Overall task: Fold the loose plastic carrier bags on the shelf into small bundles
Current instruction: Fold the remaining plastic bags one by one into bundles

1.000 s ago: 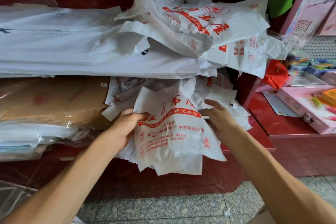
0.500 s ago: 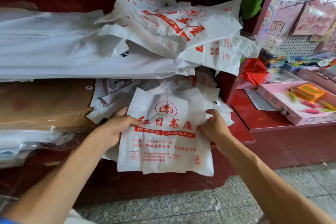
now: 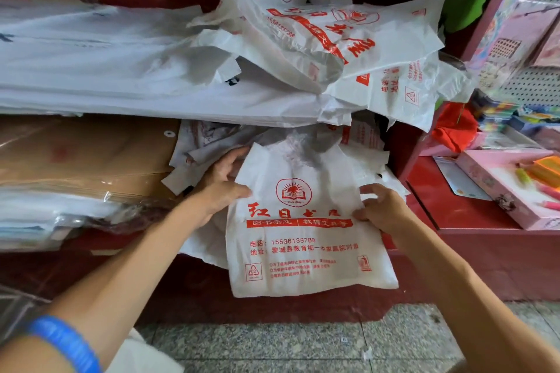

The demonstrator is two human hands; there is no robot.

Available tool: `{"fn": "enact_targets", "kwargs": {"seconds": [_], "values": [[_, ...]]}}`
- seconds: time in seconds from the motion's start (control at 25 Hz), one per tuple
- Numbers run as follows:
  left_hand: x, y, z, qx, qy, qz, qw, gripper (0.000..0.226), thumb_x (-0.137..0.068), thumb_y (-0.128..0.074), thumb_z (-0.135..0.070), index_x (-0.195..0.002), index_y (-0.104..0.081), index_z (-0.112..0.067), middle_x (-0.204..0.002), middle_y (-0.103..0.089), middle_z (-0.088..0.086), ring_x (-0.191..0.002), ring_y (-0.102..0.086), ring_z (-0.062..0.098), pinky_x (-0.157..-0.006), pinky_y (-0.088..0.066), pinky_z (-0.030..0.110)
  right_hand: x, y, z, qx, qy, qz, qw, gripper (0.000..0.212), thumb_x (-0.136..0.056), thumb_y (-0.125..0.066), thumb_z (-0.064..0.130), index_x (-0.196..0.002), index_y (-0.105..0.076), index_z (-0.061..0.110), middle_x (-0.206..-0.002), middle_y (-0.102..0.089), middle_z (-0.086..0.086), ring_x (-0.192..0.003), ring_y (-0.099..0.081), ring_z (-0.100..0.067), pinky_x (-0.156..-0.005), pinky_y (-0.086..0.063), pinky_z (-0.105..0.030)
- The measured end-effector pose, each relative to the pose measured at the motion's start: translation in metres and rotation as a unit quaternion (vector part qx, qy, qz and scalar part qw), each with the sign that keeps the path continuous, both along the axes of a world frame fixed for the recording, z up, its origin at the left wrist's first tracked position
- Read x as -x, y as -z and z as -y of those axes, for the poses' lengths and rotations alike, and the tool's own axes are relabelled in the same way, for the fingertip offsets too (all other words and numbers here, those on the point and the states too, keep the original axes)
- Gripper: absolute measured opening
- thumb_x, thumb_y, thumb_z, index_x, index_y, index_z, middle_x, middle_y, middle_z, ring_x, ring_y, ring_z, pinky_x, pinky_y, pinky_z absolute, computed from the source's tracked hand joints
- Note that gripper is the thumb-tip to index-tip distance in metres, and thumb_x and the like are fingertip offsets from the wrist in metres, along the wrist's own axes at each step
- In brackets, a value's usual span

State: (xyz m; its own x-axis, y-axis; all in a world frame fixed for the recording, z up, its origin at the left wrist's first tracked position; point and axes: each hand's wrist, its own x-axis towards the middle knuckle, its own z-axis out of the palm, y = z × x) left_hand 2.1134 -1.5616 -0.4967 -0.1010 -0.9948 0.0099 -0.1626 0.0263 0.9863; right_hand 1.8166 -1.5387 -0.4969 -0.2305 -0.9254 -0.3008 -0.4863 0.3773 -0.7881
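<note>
We judge the printed carrier bag light, limp, slippery; left hand and right hand pinch its side edges, sensibly.

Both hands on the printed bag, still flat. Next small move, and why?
Probably fold the bag lengthwise: the left hand and right hand pinch its opposite side edges, and it hangs flat and unfolded off the shelf, so one edge can swing across to the other.
</note>
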Motion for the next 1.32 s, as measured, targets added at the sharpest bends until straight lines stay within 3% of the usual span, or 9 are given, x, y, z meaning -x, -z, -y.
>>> {"fn": "enact_targets", "kwargs": {"seconds": [0.24,0.4,0.6,0.72,0.84,0.92,1.0,1.16,1.32], "values": [[0.019,-0.003,0.016,0.084,-0.025,0.046,0.995,0.069,-0.057,-0.064,-0.012,-0.122,-0.055,-0.034,-0.111,-0.065,-0.01,-0.097,-0.063,0.007,-0.075,-0.054,0.018,0.01,-0.002,0.003,-0.022,0.016,-0.01,1.0,0.03,-0.082,-0.069,-0.003,-0.106,-0.061,0.013,-0.098,-0.072,-0.011,-0.079,-0.07,-0.024,-0.062,-0.053,-0.028],[0.016,-0.002,0.033,0.138,-0.112,0.085,0.98,0.08,-0.067,-0.066,0.001,-0.141,-0.049,-0.025,-0.132,-0.06,-0.004,-0.118,-0.058,0.014,-0.096,-0.049,0.025,0.009,0.001,0.001,-0.006,0.031,0.028,0.999,0.027,-0.082,-0.07,-0.005,-0.104,-0.064,0.009,-0.097,-0.072,-0.013,-0.083,-0.071,-0.029,-0.064,-0.057,-0.031],[0.007,0.01,0.029,0.104,-0.148,0.369,0.912,0.091,-0.075,-0.068,-0.005,-0.153,-0.025,-0.026,-0.162,-0.017,0.0,-0.145,-0.024,0.025,-0.113,-0.033,0.041,-0.003,0.003,-0.003,0.014,0.078,0.055,0.995,0.028,-0.083,-0.066,-0.006,-0.101,-0.062,0.014,-0.087,-0.073,-0.009,-0.066,-0.071,-0.025,-0.052,-0.056,-0.031],[0.023,-0.005,0.001,0.227,-0.046,0.387,0.893,0.049,-0.083,-0.065,-0.012,-0.131,-0.057,-0.018,-0.138,-0.057,0.003,-0.12,-0.057,0.024,-0.1,-0.047,0.042,-0.009,0.004,-0.003,0.03,0.118,0.095,0.988,0.029,-0.084,-0.063,-0.006,-0.102,-0.06,0.016,-0.086,-0.072,-0.009,-0.066,-0.072,-0.03,-0.057,-0.06,-0.042],[0.053,-0.012,-0.047,0.213,0.163,0.439,0.857,0.021,-0.094,-0.057,-0.034,-0.11,-0.068,-0.025,-0.108,-0.071,-0.01,-0.092,-0.065,0.004,-0.097,-0.051,0.032,-0.015,0.01,-0.003,0.05,0.126,0.055,0.989,0.033,-0.083,-0.061,-0.001,-0.111,-0.057,0.016,-0.094,-0.071,-0.006,-0.076,-0.071,-0.028,-0.069,-0.061,-0.047],[0.066,-0.005,-0.067,0.194,0.215,0.505,0.813,0.039,-0.089,-0.054,-0.056,-0.115,-0.062,-0.027,-0.106,-0.065,-0.012,-0.094,-0.06,0.005,-0.101,-0.045,0.036,-0.017,0.01,-0.007,0.158,0.046,-0.175,0.971,0.034,-0.084,-0.063,0.008,-0.116,-0.056,0.017,-0.107,-0.065,-0.001,-0.091,-0.065,-0.023,-0.074,-0.056,-0.039],[0.067,0.004,-0.074,0.139,0.235,0.56,0.782,0.068,-0.08,-0.057,-0.068,-0.134,-0.048,-0.026,-0.132,-0.051,-0.006,-0.12,-0.048,0.015,-0.108,-0.036,0.039,-0.018,0.003,-0.018,0.295,-0.086,-0.31,0.9,0.03,-0.084,-0.069,0.017,-0.112,-0.06,0.017,-0.108,-0.063,-0.001,-0.096,-0.059,-0.021,-0.077,-0.051,-0.036],[0.056,0.015,-0.07,0.115,0.222,0.597,0.762,0.088,-0.086,-0.059,-0.051,-0.155,-0.011,-0.025,-0.164,-0.003,0.0,-0.151,-0.003,0.02,-0.122,-0.006,0.04,-0.03,-0.002,-0.047,0.195,-0.368,-0.216,0.883,0.038,-0.083,-0.069,0.037,-0.119,-0.061,0.026,-0.116,-0.063,0.01,-0.102,-0.058,-0.01,-0.085,-0.05,-0.03],[0.045,0.008,-0.06,0.102,0.239,0.517,0.816,0.066,-0.098,-0.042,-0.036,-0.156,-0.012,-0.025,-0.164,-0.001,-0.004,-0.15,0.0,0.012,-0.12,0.001,0.028,-0.024,0.01,-0.047,0.158,-0.387,-0.293,0.86,0.063,-0.078,-0.069,0.039,-0.136,-0.049,0.031,-0.135,-0.05,0.013,-0.118,-0.045,-0.012,-0.101,-0.041,-0.035]]}}
